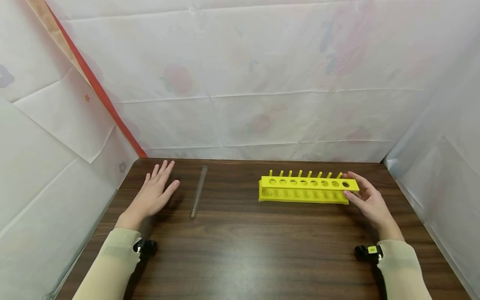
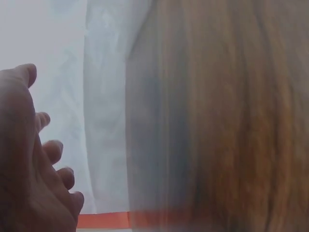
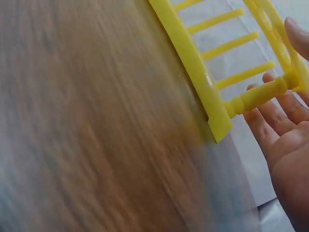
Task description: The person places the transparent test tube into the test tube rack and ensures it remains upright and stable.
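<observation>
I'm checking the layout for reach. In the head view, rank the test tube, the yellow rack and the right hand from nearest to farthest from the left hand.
1. Test tube, just right of the left hand.
2. Yellow rack, right of centre.
3. Right hand, at the rack's far right end.

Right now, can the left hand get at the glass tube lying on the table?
Probably yes. The left hand lies open and flat on the table, with the glass tube just to its right. Only bare wood lies between; the yellow rack stands farther right.
</observation>
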